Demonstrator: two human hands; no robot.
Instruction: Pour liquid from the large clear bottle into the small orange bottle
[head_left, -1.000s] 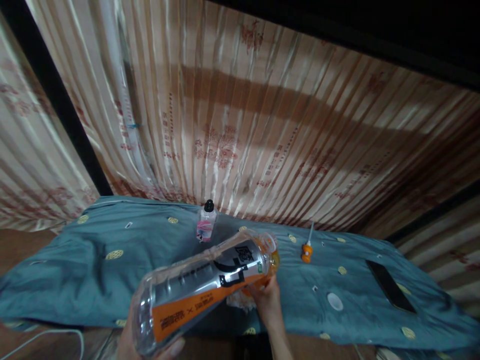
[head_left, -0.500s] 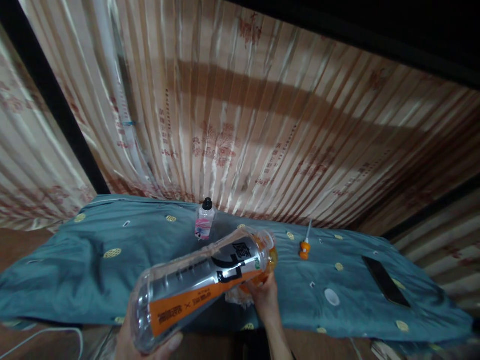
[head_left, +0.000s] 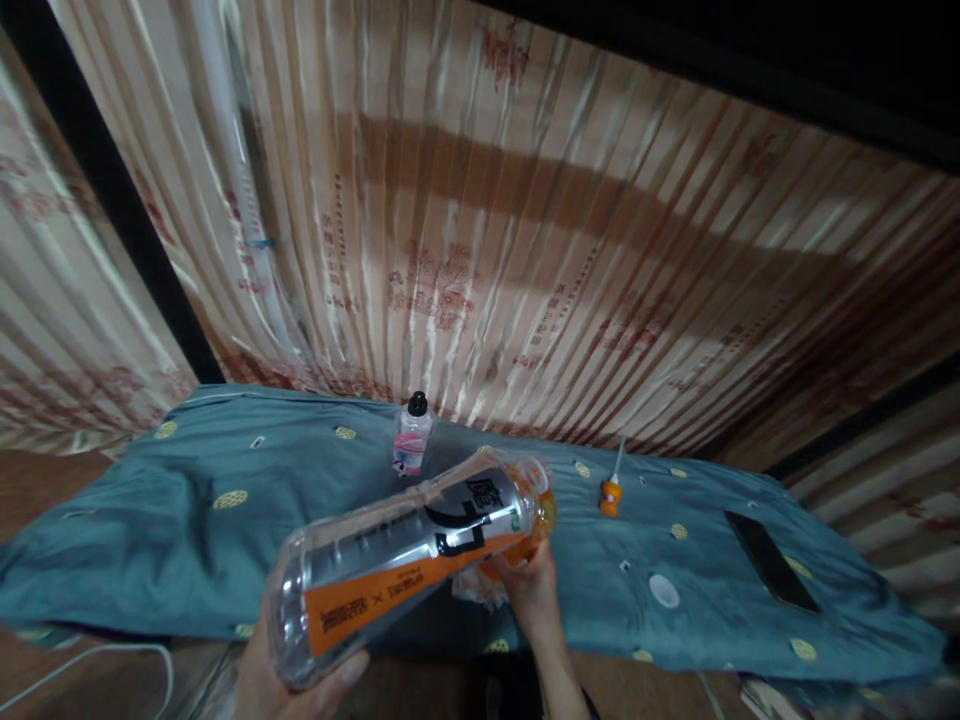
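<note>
Left hand [head_left: 292,685] gripped the big bottle [head_left: 405,565] base; right hand [head_left: 529,590] closed on its neck, over the blue cloth [head_left: 187,550] front edge, small bottle [head_left: 412,440] well apart.

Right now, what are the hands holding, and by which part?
Both hold one large clear bottle, tilted: the left hand grips its base end, the right hand its neck end, with a crumpled white tissue.

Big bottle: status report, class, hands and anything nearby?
Left hand grips big bottle base. Right hand at its neck. Small bottle stands beyond, apart.
</note>
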